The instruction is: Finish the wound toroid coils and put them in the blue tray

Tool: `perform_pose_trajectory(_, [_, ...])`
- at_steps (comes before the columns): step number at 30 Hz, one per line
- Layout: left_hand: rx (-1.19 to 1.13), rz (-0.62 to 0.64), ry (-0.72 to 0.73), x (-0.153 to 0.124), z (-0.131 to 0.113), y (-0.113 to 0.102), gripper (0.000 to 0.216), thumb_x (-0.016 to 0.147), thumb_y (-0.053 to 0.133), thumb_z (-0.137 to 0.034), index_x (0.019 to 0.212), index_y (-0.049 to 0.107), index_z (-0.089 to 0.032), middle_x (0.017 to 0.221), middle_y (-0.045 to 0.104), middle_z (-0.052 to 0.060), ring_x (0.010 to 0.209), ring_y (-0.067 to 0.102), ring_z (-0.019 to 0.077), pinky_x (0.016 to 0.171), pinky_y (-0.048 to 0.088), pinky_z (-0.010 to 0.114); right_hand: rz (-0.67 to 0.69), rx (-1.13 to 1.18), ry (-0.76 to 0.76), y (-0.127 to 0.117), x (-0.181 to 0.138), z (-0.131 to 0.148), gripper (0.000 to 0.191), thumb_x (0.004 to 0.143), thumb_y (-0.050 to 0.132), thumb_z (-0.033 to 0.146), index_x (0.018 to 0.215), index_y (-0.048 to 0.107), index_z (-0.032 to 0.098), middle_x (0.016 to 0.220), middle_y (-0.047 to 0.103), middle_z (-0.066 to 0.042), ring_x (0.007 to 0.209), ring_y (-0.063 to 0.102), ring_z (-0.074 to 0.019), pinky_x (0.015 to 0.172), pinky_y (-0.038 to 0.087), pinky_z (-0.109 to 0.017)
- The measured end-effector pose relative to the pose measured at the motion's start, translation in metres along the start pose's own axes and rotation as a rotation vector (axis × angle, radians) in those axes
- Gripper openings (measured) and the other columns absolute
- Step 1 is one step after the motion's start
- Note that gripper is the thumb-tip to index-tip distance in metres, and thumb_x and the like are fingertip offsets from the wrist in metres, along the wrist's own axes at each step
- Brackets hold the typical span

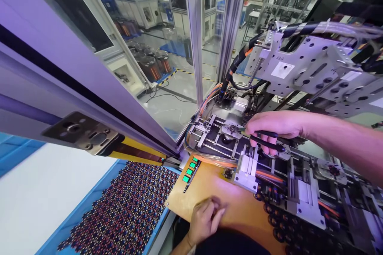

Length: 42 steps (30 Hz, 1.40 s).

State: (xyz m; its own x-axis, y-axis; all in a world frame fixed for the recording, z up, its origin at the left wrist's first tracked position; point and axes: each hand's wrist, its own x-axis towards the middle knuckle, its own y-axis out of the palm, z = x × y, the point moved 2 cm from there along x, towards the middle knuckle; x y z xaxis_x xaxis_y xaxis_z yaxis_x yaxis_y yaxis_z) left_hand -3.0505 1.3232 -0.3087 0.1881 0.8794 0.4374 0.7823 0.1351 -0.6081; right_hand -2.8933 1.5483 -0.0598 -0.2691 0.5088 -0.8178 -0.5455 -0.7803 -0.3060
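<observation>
My right hand (271, 127) reaches in from the right over the machine and is closed round the black handles of a pair of pliers (265, 140). The tips of the pliers point left, towards a metal fixture (231, 128) on the machine's rails; whether they touch it I cannot tell. My left hand (206, 217) rests near the front edge of the tan board (239, 207). Its fingers are curled in, and nothing shows in them.
Green square buttons (186, 178) and a dark pen (190, 179) are on the board's left side. A blue tray (98, 191) of small dark parts stands at lower left. Metal blocks (247, 169), hoses and a large plate (302, 67) surround my right arm. Black round parts (279, 223) line the lower right.
</observation>
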Motion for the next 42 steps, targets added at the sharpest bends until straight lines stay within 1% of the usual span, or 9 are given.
perform_pose_trajectory(3, [-0.003,0.006,0.003,0.000,0.000,0.000,0.010,0.088,0.057,-0.014,0.082,0.050,-0.017,0.070,0.065,0.003,0.060,0.063,0.0136,0.055,0.047,0.022,-0.011,-0.016,0.018,0.000,0.002,-0.001,0.027,0.080,0.048,0.029,0.067,0.061,0.010,0.050,0.058,-0.009,0.037,0.054,-0.0170,0.034,0.045,-0.025])
perform_pose_trajectory(9, [-0.018,-0.002,0.009,-0.002,0.002,0.002,0.011,0.086,0.058,-0.012,0.083,0.049,-0.017,0.071,0.064,0.003,0.061,0.063,0.0137,0.058,0.048,0.022,-0.015,-0.004,0.036,0.000,0.005,0.003,0.028,0.087,0.044,0.020,0.073,0.063,0.006,0.056,0.060,-0.009,0.035,0.048,-0.0105,0.036,0.043,-0.021])
perform_pose_trajectory(14, [-0.042,-0.049,0.031,-0.002,0.003,0.003,0.011,0.087,0.057,-0.011,0.084,0.049,-0.017,0.073,0.064,0.003,0.062,0.061,0.0129,0.058,0.047,0.022,0.005,-0.011,0.050,0.004,0.009,0.004,0.027,0.089,0.044,0.021,0.069,0.059,0.009,0.056,0.059,-0.008,0.039,0.053,-0.0142,0.037,0.046,-0.024])
perform_pose_trajectory(18, [-0.043,-0.064,0.040,0.000,0.002,0.002,0.011,0.088,0.057,-0.011,0.083,0.049,-0.017,0.070,0.062,0.002,0.059,0.058,0.0122,0.056,0.045,0.022,0.039,-0.052,-0.203,0.005,-0.004,0.003,0.019,0.085,0.049,0.021,0.070,0.056,0.011,0.051,0.053,-0.002,0.038,0.047,-0.0103,0.037,0.039,-0.019])
perform_pose_trajectory(21, [-0.041,-0.059,0.041,0.000,0.001,0.003,0.011,0.088,0.057,-0.012,0.082,0.049,-0.017,0.070,0.061,0.002,0.059,0.058,0.0118,0.056,0.045,0.021,0.109,-0.047,-0.330,-0.004,-0.031,-0.004,0.023,0.083,0.056,0.034,0.083,0.060,0.012,0.059,0.055,-0.002,0.046,0.050,-0.0094,0.043,0.042,-0.018])
perform_pose_trajectory(25, [-0.036,-0.048,0.030,-0.002,0.001,0.003,0.011,0.090,0.055,-0.013,0.080,0.050,-0.016,0.068,0.060,0.002,0.060,0.058,0.0115,0.057,0.045,0.021,0.138,-0.097,-0.178,-0.027,-0.060,-0.034,0.042,0.075,0.061,0.048,0.093,0.060,0.010,0.072,0.058,-0.007,0.056,0.057,-0.0137,0.048,0.049,-0.023])
perform_pose_trajectory(30, [-0.023,-0.016,0.043,-0.001,-0.002,0.001,0.015,0.094,0.046,-0.014,0.082,0.054,-0.016,0.069,0.060,0.003,0.061,0.057,0.0120,0.058,0.045,0.021,0.086,-0.095,-0.051,-0.044,-0.072,-0.083,0.048,0.067,0.060,0.052,0.091,0.057,0.010,0.072,0.060,-0.009,0.059,0.061,-0.0190,0.052,0.055,-0.030])
perform_pose_trajectory(35, [0.001,-0.012,0.041,0.001,-0.003,0.002,0.025,0.093,0.041,-0.007,0.071,0.046,-0.018,0.060,0.048,0.000,0.052,0.048,0.0104,0.053,0.039,0.022,0.066,-0.085,-0.033,-0.044,-0.073,-0.110,0.043,0.068,0.056,0.047,0.089,0.058,0.009,0.078,0.064,-0.013,0.060,0.064,-0.0191,0.054,0.056,-0.029])
perform_pose_trajectory(42, [0.006,0.013,-0.049,-0.004,-0.001,0.005,0.007,0.091,0.055,-0.016,0.085,0.051,-0.017,0.056,0.045,-0.006,0.043,0.044,0.0070,0.046,0.036,0.018,0.058,-0.069,0.040,-0.043,-0.062,-0.118,0.022,0.075,0.052,0.033,0.079,0.057,0.011,0.072,0.063,-0.011,0.057,0.063,-0.0192,0.048,0.055,-0.028])
